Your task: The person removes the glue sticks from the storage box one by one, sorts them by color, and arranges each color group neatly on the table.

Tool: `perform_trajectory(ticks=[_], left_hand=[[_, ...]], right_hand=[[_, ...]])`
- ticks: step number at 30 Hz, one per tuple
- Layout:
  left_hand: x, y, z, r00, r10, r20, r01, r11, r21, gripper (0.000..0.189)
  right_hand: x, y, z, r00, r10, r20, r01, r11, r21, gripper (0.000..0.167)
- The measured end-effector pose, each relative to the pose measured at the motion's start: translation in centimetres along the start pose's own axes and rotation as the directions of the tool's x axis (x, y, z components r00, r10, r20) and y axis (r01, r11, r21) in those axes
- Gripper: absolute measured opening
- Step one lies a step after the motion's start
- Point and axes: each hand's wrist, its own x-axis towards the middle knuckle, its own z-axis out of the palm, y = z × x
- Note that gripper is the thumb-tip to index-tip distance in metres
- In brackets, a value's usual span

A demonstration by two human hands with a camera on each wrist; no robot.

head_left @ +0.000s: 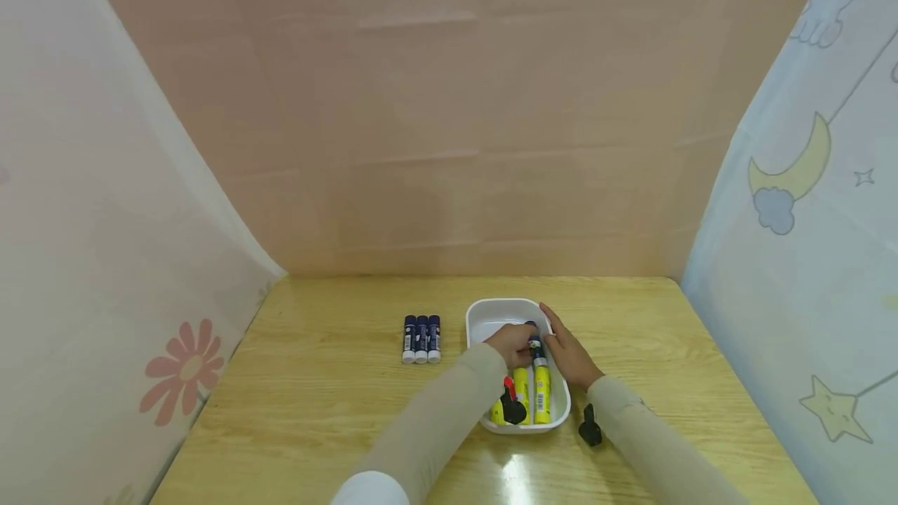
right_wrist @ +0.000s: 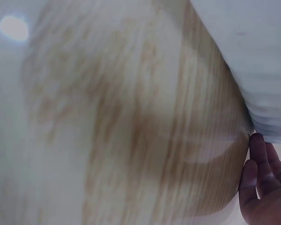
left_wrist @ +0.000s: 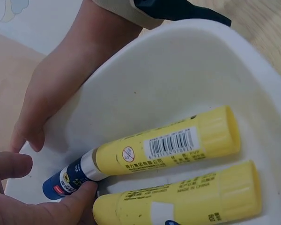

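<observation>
My left hand (head_left: 510, 344) reaches into a white tray (head_left: 481, 304), its fingertip touching a small blue glue stick (left_wrist: 74, 179) with a white end; the thumb stands apart from it. This stick lies end to end with a yellow glue stick (left_wrist: 168, 140) along the tray's right side. Beside that one lies a second yellow glue stick (left_wrist: 182, 199), and a further yellow piece (head_left: 496, 413) shows partly behind the left wrist's camera. Outside the tray, my right hand (head_left: 571, 353) rests against its right wall with straight fingers; the right wrist view catches those fingers at the tray's side.
Three blue glue sticks (head_left: 422, 339) with white ends lie in a row on the wooden table (head_left: 316, 380), left of the tray. A fabric backdrop (head_left: 449, 139) closes off the back, with printed sheets (head_left: 807, 256) hanging at both sides.
</observation>
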Motion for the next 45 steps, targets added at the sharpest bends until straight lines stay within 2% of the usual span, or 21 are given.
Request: perform_trajectory(ticks=[3, 7, 14, 17, 21, 25, 33, 45], left_hand=[[-0.1, -0.1, -0.2, 0.999, 0.016, -0.03, -0.013, 0.995, 0.1, 0.01], [-0.2, -0.1, -0.4, 0.996, 0.033, -0.082, -0.014, 0.976, 0.217, 0.008], [0.1, 0.2, 0.0, 0.995, 0.037, -0.093, -0.003, 0.939, 0.343, 0.005], [0.5, 0.4, 0.2, 0.993, 0.022, -0.117, 0.025, 0.922, 0.386, 0.005], [1.0, 0.6, 0.4, 0.99, -0.002, -0.143, 0.063, 0.906, 0.418, 0.005], [1.2, 0.6, 0.4, 0.989, 0.0, -0.151, 0.069, 0.892, 0.447, 0.005], [0.4, 0.8, 0.5, 0.985, 0.009, -0.17, 0.075, 0.874, 0.48, 0.006], [0.6, 0.8, 0.2, 0.987, 0.006, -0.158, 0.07, 0.877, 0.476, 0.007]], right_hand=[[0.0, 0.0, 0.0, 1.0, 0.012, -0.003, -0.012, 1.0, -0.011, 0.055], [-0.1, 0.2, 0.2, 1.0, 0.028, 0.0, -0.028, 0.999, -0.019, 0.055], [0.0, 0.2, 0.1, 0.999, 0.04, 0.004, -0.04, 0.999, -0.01, 0.055], [0.0, 0.1, 0.0, 0.998, 0.063, 0.013, -0.063, 0.998, -0.014, 0.055], [0.0, 0.0, 0.0, 0.996, 0.083, 0.021, -0.082, 0.997, -0.01, 0.056], [-0.1, -0.2, 0.0, 0.997, 0.077, 0.02, -0.077, 0.997, -0.015, 0.056], [0.1, -0.5, 0.0, 0.996, 0.081, 0.03, -0.08, 0.997, -0.018, 0.055], [0.1, -0.2, 0.1, 0.998, 0.054, 0.023, -0.054, 0.999, -0.001, 0.055]])
